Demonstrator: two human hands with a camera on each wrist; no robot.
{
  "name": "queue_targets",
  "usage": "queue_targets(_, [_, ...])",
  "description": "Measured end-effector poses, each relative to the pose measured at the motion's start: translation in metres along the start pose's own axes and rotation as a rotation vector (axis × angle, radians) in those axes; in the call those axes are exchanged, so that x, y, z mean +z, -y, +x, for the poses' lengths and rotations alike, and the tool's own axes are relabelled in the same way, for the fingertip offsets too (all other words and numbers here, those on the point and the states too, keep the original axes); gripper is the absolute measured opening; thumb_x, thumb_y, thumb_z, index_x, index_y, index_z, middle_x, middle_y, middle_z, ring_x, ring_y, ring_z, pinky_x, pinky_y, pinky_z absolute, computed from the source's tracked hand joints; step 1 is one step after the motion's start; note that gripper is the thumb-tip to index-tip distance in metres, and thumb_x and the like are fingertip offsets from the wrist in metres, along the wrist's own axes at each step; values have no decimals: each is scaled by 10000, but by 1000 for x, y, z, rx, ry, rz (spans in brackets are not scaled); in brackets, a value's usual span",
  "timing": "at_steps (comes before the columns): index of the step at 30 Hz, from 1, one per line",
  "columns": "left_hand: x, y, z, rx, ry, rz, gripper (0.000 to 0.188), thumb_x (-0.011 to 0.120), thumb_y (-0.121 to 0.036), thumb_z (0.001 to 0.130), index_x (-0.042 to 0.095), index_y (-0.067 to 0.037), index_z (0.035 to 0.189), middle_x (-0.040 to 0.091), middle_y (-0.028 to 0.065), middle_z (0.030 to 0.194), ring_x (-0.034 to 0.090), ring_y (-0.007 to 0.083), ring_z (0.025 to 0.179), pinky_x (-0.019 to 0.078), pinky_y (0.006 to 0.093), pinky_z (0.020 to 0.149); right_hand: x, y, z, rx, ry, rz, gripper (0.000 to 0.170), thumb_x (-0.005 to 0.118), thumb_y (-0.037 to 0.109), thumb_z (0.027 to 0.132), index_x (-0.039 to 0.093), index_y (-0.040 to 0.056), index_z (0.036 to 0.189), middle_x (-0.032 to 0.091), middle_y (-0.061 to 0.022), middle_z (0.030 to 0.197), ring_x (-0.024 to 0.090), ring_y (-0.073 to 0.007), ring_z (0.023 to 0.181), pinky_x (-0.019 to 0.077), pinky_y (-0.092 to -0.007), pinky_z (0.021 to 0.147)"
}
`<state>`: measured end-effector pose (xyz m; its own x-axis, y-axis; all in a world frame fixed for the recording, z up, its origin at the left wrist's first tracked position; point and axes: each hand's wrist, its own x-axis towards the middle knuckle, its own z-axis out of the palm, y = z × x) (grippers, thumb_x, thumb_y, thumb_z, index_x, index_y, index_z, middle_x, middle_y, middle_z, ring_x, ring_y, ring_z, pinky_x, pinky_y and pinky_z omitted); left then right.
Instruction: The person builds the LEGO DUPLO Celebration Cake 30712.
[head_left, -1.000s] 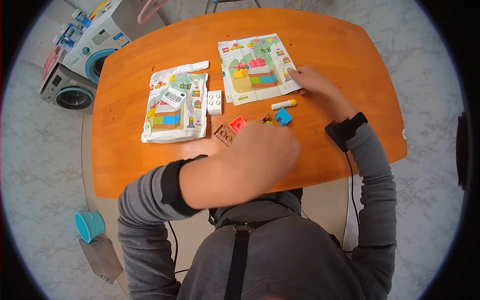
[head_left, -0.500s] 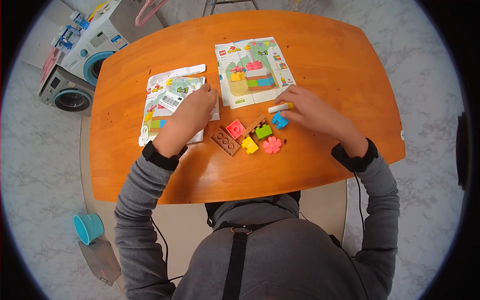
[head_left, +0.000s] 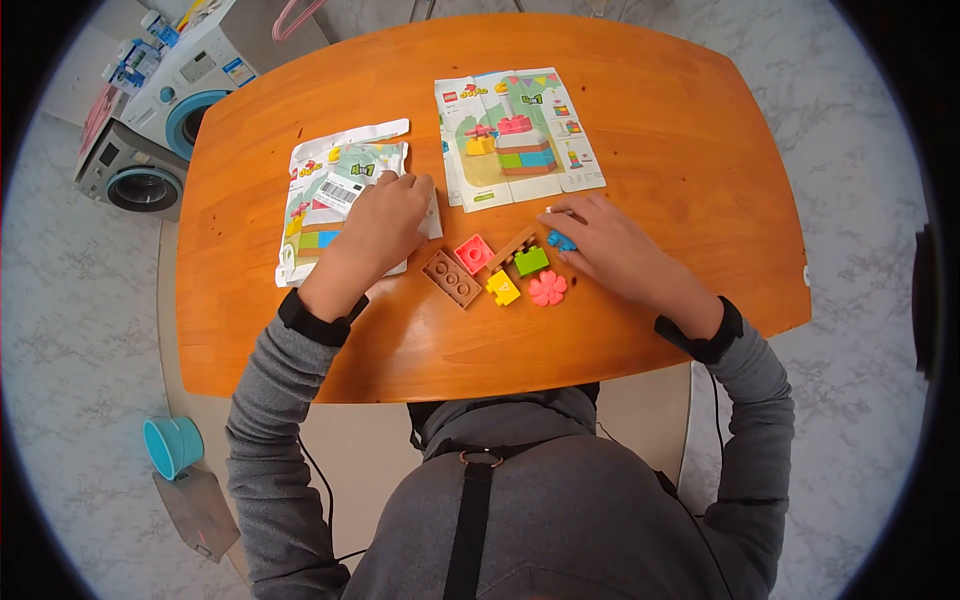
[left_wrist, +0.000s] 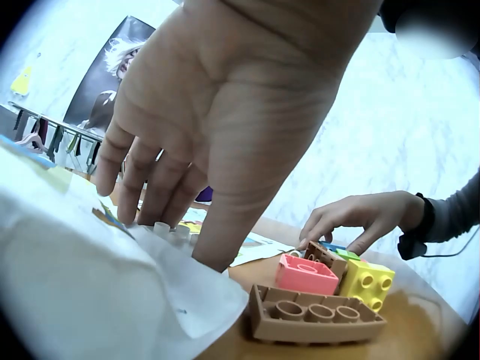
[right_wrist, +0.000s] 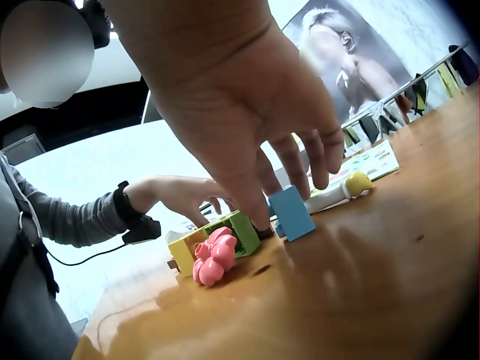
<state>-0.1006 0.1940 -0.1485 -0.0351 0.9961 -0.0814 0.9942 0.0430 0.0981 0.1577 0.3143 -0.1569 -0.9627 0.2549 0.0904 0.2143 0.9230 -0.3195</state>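
Left hand [head_left: 372,230]: half-curled at white brick [head_left: 434,222], grip unclear. Right hand [head_left: 622,247]: loosely open, empty, at blue brick [head_left: 561,241]. Loose bricks [head_left: 452,279]: inward from table's [head_left: 500,360] near edge, likely for reach.

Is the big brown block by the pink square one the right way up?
No, the big brown block is upside down. Its hollow side faces up, showing three round tubes inside.

Packet [head_left: 312,240] left, leaflet [head_left: 520,140] right, on the table [head_left: 680,120].
A lone brick [head_left: 434,222] sits at the packet's right edge; loose bricks [head_left: 452,279] lie before the leaflet, a flower [head_left: 547,288] on their near side, a candle [right_wrist: 327,198] between rightmost brick and leaflet (bucket [head_left: 173,447] off the table, left).
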Motion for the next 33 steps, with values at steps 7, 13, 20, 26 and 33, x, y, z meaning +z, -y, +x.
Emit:
queue_targets(7, [-24,-4,-5,-9,-224,-98,501,750,-124,595,556,-14,1044,584,145,970,563,334,896,462,386,789,-3,-10,-1,63,-59,111,365,608,23,760,500,14,1108,526,-142,1018,528,-315,952,456,-378,789])
queue_targets(13, [-49,-30,-54,-73,-385,-342,525,760,-149,597,547,0,1053,582,151,977,569,331,915,465,361,791,-10,-5,-5,129,-102,151,325,573,29,800,483,6,1111,514,-164,993,534,-335,927,455,-388,765])
queue_targets(20, [2,-70,-113,-188,-256,-643,546,772,-112,591,521,9,1060,554,162,967,567,323,903,469,367,778,-19,68,-27,-30,40,393,336,570,33,804,488,13,1129,505,-158,973,535,-319,903,454,-369,746])
queue_targets(26, [36,-83,-116,-241,-299,-789,612,767,-117,625,466,16,1141,490,169,972,525,321,887,452,361,779,23,87,-27,-81,237,627,335,565,25,804,516,34,1136,494,-148,982,538,-293,890,455,-346,752])
queue_targets(33, [41,-88,-110,-328,-326,-689,616,800,-184,636,489,22,1127,449,171,979,513,316,874,459,371,737,27,74,-23,209,-78,455,277,582,80,835,548,41,1107,512,-145,1018,567,-286,881,473,-355,724])
